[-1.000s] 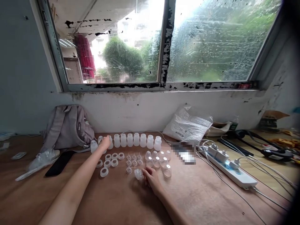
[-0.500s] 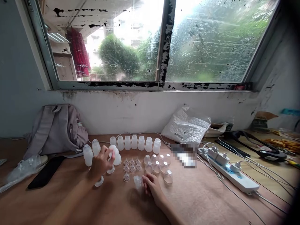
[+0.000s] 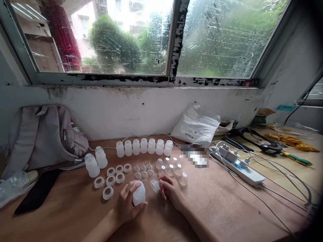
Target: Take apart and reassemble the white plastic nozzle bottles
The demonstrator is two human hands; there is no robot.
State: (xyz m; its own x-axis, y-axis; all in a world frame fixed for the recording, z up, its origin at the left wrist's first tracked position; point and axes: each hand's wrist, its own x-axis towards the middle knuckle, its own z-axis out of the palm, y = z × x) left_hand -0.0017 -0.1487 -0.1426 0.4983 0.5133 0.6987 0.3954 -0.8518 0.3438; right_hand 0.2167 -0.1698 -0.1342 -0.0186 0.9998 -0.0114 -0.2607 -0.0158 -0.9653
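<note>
My left hand (image 3: 131,201) is wrapped around a small frosted baby bottle (image 3: 139,195), tilted just above the front of the table. Beside it, my right hand (image 3: 169,189) pinches a clear ribbed plastic piece (image 3: 154,186), whose far end points toward the bottle. Behind the hands lie several clear silicone nipples (image 3: 144,174) in rows. Several white screw rings (image 3: 108,192) lie to the left. Several clear domed caps (image 3: 182,179) stand to the right, partly behind my right hand. A row of frosted bottles (image 3: 143,146) stands at the back, with two more bottles (image 3: 101,158) at left.
A grey backpack (image 3: 47,134) and a black pouch (image 3: 37,192) occupy the left side. On the right are a white power strip (image 3: 238,170) with plugs and cables, and a silvery padded bag (image 3: 198,126) against the wall. A black strap-like device (image 3: 268,146) lies farther right.
My left hand has brought the bottle from the row's left end forward and right, close to my right hand. White rings it was covering now show. The camera view has shifted slightly.
</note>
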